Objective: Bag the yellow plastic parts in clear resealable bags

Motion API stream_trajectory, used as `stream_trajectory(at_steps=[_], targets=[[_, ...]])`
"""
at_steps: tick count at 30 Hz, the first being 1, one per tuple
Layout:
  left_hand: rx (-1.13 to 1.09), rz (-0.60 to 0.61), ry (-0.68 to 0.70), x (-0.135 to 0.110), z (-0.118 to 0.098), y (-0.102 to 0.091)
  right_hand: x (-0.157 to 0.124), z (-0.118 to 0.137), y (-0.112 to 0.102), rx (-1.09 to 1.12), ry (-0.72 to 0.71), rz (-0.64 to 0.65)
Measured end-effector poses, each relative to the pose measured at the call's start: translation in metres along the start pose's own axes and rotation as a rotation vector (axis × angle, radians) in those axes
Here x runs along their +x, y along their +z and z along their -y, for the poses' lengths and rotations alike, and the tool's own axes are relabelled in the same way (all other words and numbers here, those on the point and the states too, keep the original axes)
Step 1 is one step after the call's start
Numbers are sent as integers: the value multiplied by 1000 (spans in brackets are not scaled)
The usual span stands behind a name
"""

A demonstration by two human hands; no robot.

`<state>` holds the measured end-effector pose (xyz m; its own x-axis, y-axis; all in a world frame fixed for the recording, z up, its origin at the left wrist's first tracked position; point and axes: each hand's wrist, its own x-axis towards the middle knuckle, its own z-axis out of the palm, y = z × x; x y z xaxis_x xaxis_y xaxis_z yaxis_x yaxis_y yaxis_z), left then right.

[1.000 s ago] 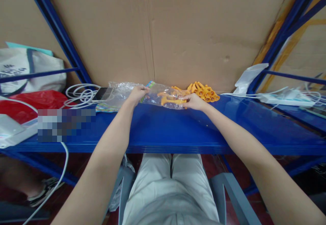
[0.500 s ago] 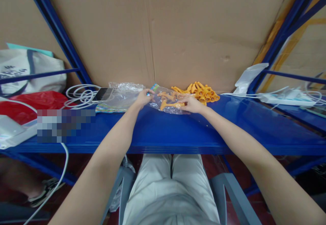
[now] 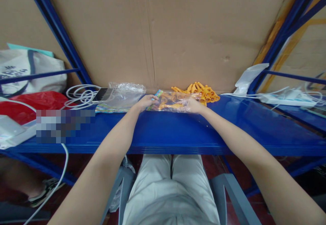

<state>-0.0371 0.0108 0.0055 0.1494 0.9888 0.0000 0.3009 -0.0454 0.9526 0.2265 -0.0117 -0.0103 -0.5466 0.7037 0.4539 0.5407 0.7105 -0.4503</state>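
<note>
A clear plastic bag [image 3: 166, 108] with a colourful printed end lies on the blue tabletop, several orange plastic pieces [image 3: 168, 97] inside it. My left hand [image 3: 147, 101] pinches the bag at its printed left end. At the other end, my right hand [image 3: 194, 105] reaches into the bag's mouth, clear film over its fingers. Its fingers are closed around the end of an orange plastic piece, partly hidden by glare and the film. Right behind that hand is a pile of orange plastic pieces [image 3: 207, 94] with flared, cup-like ends.
Flat clear bags [image 3: 124, 97] with printed edges lie left of my left hand, beside a dark phone-like object [image 3: 103, 94] and coiled white cable [image 3: 78, 97]. A cardboard wall [image 3: 152, 31] stands behind. White power strips [image 3: 285, 97] and cables lie right; blue posts flank the table [image 3: 173, 130].
My right hand has pushed the orange piece left, deeper into the bag, and film now covers its fingers. The bag's printed end has tilted lower and my left hand has shifted slightly.
</note>
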Motion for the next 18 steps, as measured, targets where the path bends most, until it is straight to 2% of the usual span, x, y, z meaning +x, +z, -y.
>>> stream_trajectory(at_steps=[3,7,10,18], targets=[[-24,28,27,4,5,2,-1,-1,3,35,50,64],[-65,114,14,8,9,4,1,-5,4,-26,144,-3],[-76,120,21,7,8,6,2,-4,5,-60,212,-18],[-1,59,89,11,7,4,-2,-3,2,7,62,99]])
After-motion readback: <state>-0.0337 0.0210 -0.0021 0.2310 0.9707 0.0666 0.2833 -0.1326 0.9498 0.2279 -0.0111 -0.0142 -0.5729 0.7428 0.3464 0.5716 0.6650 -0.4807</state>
